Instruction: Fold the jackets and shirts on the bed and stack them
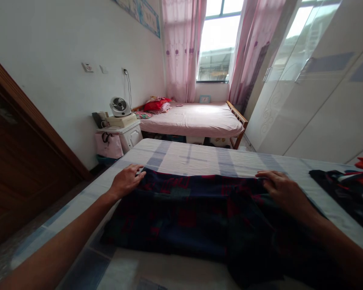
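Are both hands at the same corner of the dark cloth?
No: the left hand and the right hand are wide apart at the far edge of the dark cloth.

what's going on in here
A person has a dark patterned garment laid out on a bed with a blue-and-white sheet. The left hand is at its far left corner and the right hand near its far right end; whether the fingers grip the cloth is hard to tell. More clothes lie on the bed to the right.
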The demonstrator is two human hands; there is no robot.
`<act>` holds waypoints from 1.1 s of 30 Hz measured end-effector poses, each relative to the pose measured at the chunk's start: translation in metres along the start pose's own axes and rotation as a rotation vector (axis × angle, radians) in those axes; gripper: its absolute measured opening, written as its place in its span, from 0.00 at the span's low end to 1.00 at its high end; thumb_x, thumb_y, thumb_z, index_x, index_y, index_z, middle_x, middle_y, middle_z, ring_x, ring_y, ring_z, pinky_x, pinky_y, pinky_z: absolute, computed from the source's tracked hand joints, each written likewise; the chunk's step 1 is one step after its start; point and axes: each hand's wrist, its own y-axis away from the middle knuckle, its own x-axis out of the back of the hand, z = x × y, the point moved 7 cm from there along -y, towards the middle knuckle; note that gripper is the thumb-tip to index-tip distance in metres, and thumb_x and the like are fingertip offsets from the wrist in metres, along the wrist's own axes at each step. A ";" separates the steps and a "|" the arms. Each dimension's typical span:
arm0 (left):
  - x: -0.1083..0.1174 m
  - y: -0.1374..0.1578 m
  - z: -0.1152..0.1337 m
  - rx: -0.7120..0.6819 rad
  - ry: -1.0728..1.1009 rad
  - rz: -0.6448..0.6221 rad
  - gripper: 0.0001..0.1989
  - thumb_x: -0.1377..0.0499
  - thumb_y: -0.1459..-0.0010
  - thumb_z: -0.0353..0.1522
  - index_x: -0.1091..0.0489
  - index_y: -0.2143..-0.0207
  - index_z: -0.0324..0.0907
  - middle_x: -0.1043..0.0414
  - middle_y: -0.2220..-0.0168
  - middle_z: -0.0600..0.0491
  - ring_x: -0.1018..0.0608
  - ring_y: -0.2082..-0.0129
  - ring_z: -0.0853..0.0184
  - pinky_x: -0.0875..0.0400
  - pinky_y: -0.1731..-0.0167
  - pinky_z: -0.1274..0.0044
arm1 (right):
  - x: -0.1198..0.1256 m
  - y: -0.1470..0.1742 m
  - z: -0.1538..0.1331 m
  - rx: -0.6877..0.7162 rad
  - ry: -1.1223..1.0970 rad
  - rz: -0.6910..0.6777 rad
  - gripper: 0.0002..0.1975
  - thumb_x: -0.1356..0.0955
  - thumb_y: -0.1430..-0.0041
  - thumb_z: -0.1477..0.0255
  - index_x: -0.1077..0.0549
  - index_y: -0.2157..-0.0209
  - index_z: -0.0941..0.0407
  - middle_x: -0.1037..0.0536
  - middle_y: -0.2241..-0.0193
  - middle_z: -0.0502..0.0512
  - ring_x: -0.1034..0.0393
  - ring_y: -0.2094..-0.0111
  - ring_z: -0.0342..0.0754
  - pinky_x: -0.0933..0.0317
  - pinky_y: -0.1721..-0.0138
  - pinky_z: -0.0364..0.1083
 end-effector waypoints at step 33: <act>-0.017 -0.027 -0.037 0.174 0.897 -0.319 0.29 0.32 0.63 0.35 0.27 0.54 0.41 0.23 0.58 0.47 0.22 0.62 0.61 0.27 0.60 0.71 | -0.072 -0.015 -0.010 0.177 -0.131 0.051 0.13 0.39 0.44 0.65 0.26 0.66 0.54 0.22 0.65 0.56 0.28 0.61 0.54 0.35 0.58 0.53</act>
